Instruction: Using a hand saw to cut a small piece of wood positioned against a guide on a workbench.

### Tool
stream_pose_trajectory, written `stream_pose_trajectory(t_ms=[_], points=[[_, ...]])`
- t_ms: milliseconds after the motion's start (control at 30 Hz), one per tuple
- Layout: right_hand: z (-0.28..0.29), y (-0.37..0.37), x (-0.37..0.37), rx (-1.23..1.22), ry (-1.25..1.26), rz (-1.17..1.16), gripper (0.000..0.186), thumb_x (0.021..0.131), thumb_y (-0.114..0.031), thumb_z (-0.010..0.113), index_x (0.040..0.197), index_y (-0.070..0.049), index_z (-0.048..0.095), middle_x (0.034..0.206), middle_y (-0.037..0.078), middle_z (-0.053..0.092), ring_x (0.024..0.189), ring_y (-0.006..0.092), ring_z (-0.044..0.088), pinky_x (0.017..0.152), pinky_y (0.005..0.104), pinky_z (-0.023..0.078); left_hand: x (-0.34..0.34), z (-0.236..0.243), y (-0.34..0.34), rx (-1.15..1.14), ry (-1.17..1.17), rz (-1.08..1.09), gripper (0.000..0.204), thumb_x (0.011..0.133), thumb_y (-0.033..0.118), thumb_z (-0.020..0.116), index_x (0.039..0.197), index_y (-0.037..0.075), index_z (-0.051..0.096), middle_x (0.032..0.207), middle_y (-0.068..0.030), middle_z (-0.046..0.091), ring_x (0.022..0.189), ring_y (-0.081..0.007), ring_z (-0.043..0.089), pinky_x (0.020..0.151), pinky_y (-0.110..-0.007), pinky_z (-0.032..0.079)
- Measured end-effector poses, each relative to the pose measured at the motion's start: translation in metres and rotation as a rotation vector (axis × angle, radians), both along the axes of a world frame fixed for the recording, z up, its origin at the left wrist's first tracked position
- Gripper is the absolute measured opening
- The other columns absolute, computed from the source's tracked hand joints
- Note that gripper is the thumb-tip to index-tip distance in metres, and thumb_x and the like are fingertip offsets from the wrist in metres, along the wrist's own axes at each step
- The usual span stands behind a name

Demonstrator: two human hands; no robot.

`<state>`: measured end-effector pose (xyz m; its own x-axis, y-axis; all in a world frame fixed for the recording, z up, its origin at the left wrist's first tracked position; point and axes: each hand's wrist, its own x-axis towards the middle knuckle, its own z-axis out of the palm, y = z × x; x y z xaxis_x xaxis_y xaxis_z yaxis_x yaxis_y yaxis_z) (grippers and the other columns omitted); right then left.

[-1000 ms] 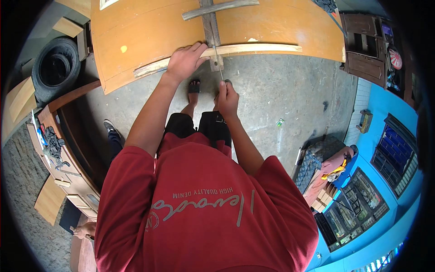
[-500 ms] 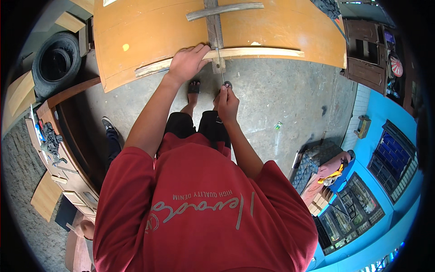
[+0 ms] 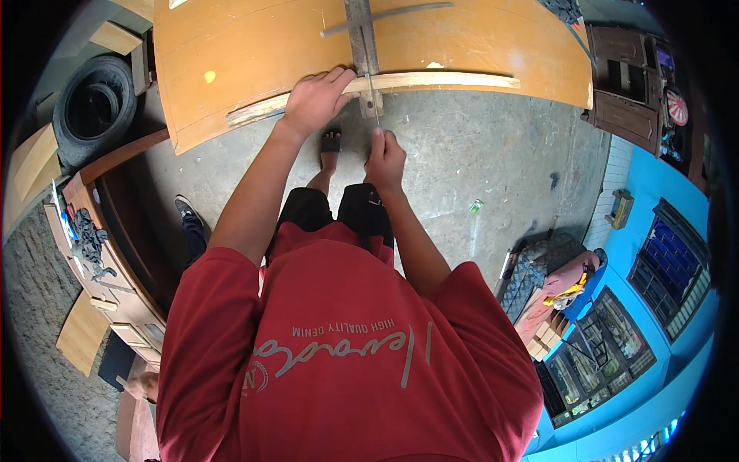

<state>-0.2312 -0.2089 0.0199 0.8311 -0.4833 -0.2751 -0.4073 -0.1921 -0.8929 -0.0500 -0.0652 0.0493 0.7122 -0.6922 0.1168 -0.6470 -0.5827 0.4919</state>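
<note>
A pale wooden strip (image 3: 439, 80) lies across the near edge of an orange-brown tabletop (image 3: 254, 46). My left hand (image 3: 314, 102) grips the strip left of its middle, fingers curled over it and thumb toward the crossing. Beneath the strip, a dark worn board (image 3: 362, 46) runs lengthwise and juts past the table edge. My right hand (image 3: 385, 160) is closed around the near end of a long, thin metal tool (image 3: 376, 108). Seen edge-on, the tool crosses the strip right beside my left thumb; its exact kind and its handle are hidden.
A thin grey strip (image 3: 389, 17) rests across the board farther back. To the left are stacked tires (image 3: 96, 108) and a wooden cabinet (image 3: 115, 296). Another person's shoe (image 3: 185, 206) stands on the concrete floor (image 3: 477, 146). A cloth-covered pile (image 3: 550, 269) sits at right.
My right hand has moved forward toward the strip with the tool. My left hand keeps its hold. The grey strip farther back now looks much narrower.
</note>
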Motion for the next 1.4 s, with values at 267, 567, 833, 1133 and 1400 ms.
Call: stream_pose_trajectory(t_ms=[267,567,833,1133,1400], points=[[0.006,0.001,-0.007,0.035,-0.010,-0.031,0.044,0.112,-0.030,0.057,0.081,0.001,0.059,0.064,0.017,0.057,0.056,0.0283,0.054,0.060,0.0429,0.043,0.000,0.003,-0.002,0.000,0.032,-0.002,0.032,0.100,0.035,0.068,0.120,0.012,0.059,0.111,-0.0088,0.068,0.101,-0.0335,0.072,0.083,-0.046,0.057],[-0.002,0.000,0.016,-0.095,-0.032,-0.023,0.043,0.112,-0.028,0.056,0.081,0.001,0.058,0.062,0.018,0.055,0.054,0.0301,0.057,0.056,0.0441,0.041,0.001,0.005,-0.004,-0.018,0.030,0.003,0.032,0.100,0.035,0.069,0.121,0.012,0.060,0.111,-0.0081,0.068,0.102,-0.0328,0.072,0.085,-0.046,0.057],[0.001,0.004,0.013,-0.117,-0.092,-0.034,0.043,0.113,-0.027,0.057,0.082,0.002,0.058,0.061,0.011,0.052,0.058,0.0223,0.052,0.055,0.0397,0.041,0.002,0.005,-0.004,0.015,0.053,0.004,0.032,0.100,0.035,0.068,0.121,0.013,0.060,0.111,-0.0080,0.068,0.100,-0.0330,0.072,0.084,-0.047,0.057],[-0.001,-0.001,-0.002,0.001,-0.023,-0.019,0.046,0.113,-0.031,0.056,0.080,0.001,0.058,0.064,0.019,0.057,0.056,0.0299,0.054,0.059,0.0427,0.042,0.000,0.000,-0.002,-0.013,0.028,0.012,0.030,0.100,0.034,0.068,0.120,0.013,0.060,0.110,-0.0073,0.068,0.100,-0.0319,0.072,0.085,-0.046,0.057],[-0.002,0.003,0.010,-0.095,-0.075,-0.011,0.047,0.114,-0.030,0.055,0.077,0.000,0.054,0.058,0.002,0.047,0.056,0.0073,0.048,0.052,0.0318,0.041,-0.001,0.002,-0.003,0.022,0.069,0.017,0.032,0.101,0.036,0.067,0.122,0.013,0.059,0.112,-0.0085,0.068,0.103,-0.0337,0.071,0.086,-0.047,0.056]])
